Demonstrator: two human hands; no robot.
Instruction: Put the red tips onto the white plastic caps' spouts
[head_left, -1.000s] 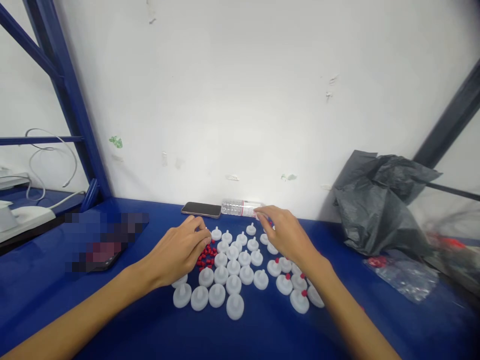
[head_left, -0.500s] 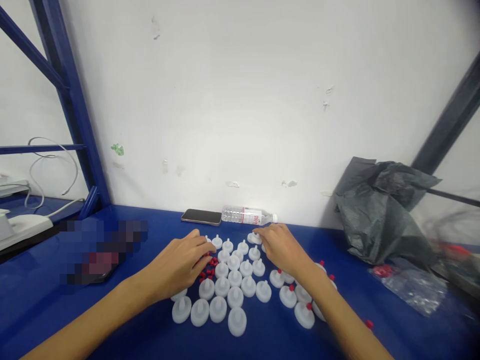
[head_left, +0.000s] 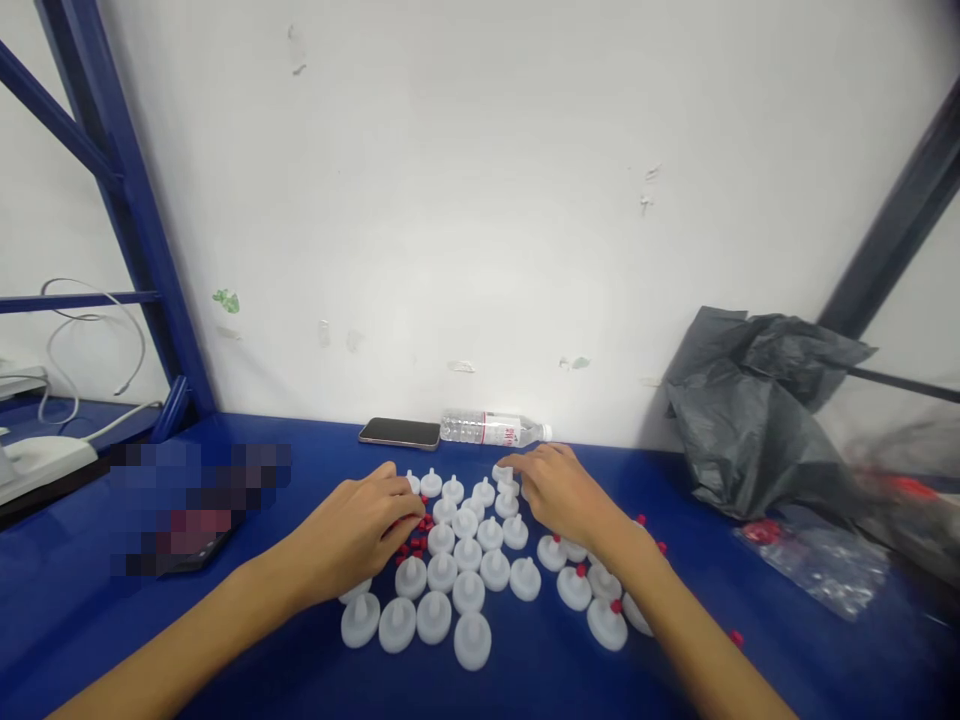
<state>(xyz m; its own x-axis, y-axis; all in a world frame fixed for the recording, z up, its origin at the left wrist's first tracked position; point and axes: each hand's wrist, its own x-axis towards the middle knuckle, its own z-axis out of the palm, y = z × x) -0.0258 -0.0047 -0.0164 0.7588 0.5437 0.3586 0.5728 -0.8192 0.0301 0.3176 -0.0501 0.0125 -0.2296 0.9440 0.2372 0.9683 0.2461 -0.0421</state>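
- Clear of the bottle (head_left: 472,427) now, my right hand (head_left: 559,490) has come to the farthest white nozzle lid (head_left: 498,475), seemingly engaging it; pinch unclear.
- My left hand (head_left: 360,522) stays at red caps (head_left: 415,543) beside the lids; I can't tell its grip.

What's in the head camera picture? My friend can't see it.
The person's left hand is at small red pieces and their right hand is at a knobbed white disc on a blue table. More white discs stand nearby, some red-tipped; a phone and bottle lie behind.
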